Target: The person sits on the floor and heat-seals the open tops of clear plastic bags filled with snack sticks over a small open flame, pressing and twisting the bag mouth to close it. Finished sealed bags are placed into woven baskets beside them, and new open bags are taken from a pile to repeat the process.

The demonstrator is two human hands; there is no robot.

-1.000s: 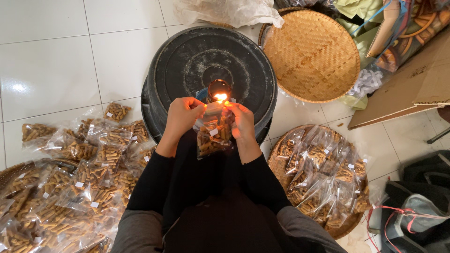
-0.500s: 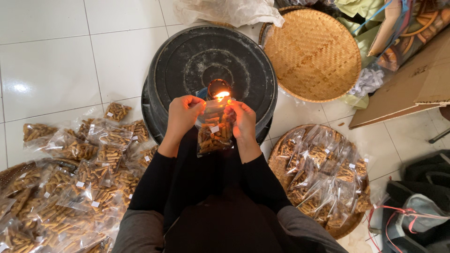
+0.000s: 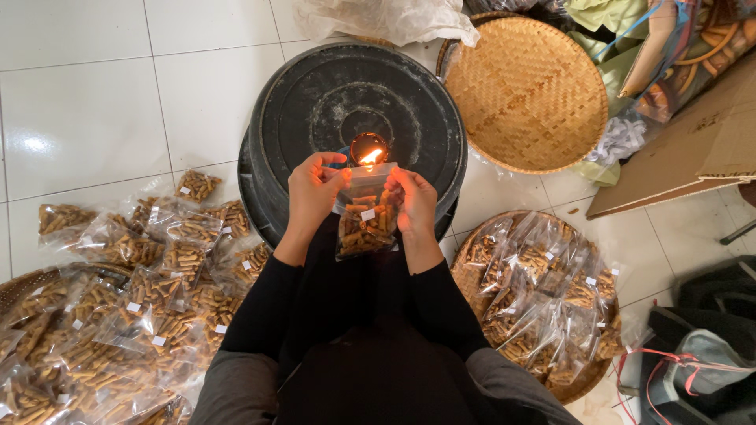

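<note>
Up close, the fingers of the left hand and of the right hand are clamped on the top edge of a small clear bag of brown snack sticks, holding it just beside a candle flame on an upturned black tub. Filled bags lie heaped on the floor at left; more fill a woven tray at right. Farther right sits an empty bamboo tray.

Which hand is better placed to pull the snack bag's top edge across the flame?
Probably the right hand: its fingertips pinch the bag top just under the flame, while the left hand grips slightly farther away.
</note>
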